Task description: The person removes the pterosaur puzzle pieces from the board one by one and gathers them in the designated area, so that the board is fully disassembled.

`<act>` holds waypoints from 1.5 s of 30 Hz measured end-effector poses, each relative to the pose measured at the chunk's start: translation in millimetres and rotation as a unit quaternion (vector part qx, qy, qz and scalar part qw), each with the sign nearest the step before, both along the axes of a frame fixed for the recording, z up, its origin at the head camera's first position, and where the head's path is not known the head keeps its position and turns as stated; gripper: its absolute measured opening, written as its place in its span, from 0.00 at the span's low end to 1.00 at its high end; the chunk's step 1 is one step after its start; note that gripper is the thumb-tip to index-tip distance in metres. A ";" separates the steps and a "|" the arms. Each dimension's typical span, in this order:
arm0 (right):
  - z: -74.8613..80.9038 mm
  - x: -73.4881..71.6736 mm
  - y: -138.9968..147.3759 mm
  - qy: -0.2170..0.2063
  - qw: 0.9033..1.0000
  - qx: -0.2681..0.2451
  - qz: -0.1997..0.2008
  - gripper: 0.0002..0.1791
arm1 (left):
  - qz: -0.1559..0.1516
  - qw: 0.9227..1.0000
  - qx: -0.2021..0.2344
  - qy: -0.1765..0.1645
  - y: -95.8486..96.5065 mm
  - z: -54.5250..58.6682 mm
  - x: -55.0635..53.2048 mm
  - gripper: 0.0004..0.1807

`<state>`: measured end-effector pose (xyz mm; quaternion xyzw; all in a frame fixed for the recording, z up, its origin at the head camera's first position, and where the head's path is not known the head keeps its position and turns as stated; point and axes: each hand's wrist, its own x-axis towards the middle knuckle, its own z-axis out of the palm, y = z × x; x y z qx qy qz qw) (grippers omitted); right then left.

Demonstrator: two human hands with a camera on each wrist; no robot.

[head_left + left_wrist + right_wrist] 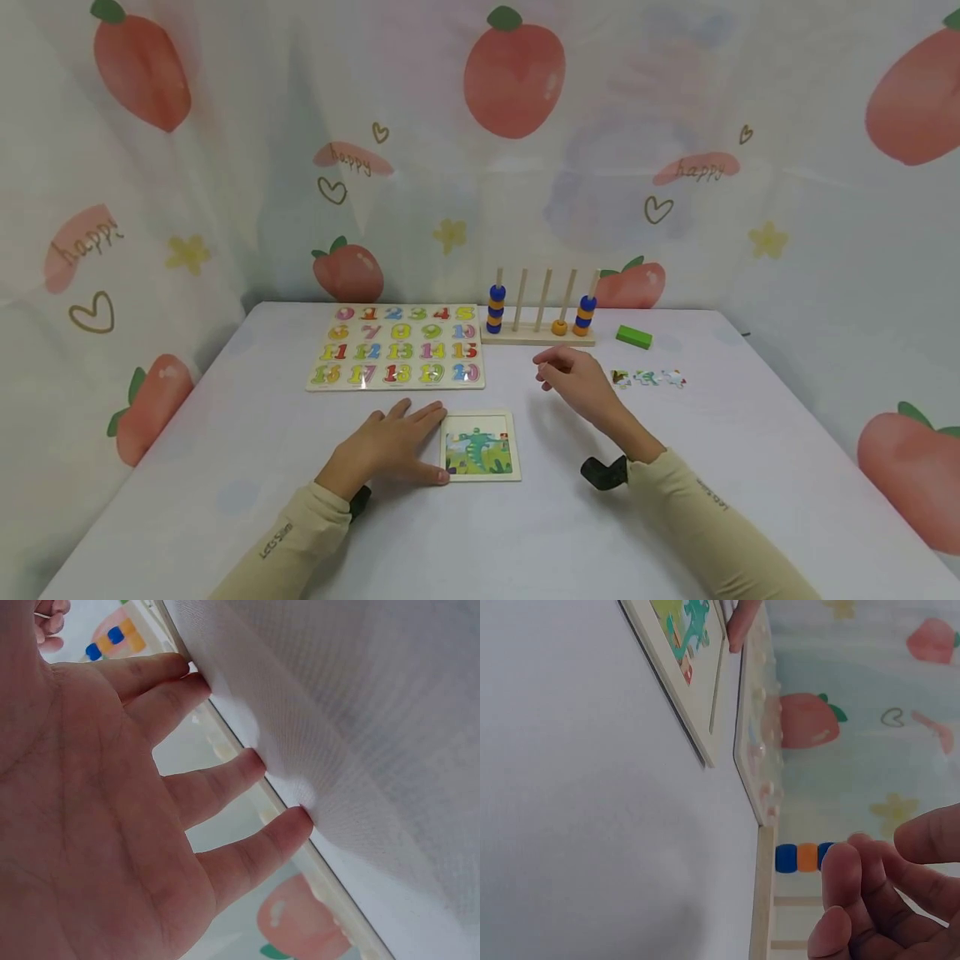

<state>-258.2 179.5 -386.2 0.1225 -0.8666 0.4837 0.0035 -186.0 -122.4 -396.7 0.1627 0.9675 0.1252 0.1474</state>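
Evidently mid-assembly, the puzzle [478,452] was steadied by spread left hand [381,446]; right hand [580,386] loosely curled, empty; loose pieces [647,378] seemingly were needed.

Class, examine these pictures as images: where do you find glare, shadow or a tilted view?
Head view: small white glints on the number board, a soft shadow below the right hand; left wrist view: dim palm of the left hand, slanted scene; right wrist view: scene turned sideways, broad faint shadow across the table.
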 end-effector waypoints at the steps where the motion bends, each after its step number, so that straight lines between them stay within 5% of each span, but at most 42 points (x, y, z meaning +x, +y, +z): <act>1: -0.9 1.1 -2.4 -0.002 1.000 0.002 0.005 0.15 | 0.000 1.000 0.000 0.000 0.0 0.7 -0.1 0.55; 27: -14.9 25.0 -49.4 -0.032 0.989 0.030 0.139 0.15 | -0.004 1.000 -0.011 0.002 0.0 -0.2 -1.6 0.56; 45: -17.6 29.9 -70.3 -0.013 0.978 0.088 0.188 0.12 | -0.003 1.000 -0.016 0.001 0.4 -2.9 -4.0 0.55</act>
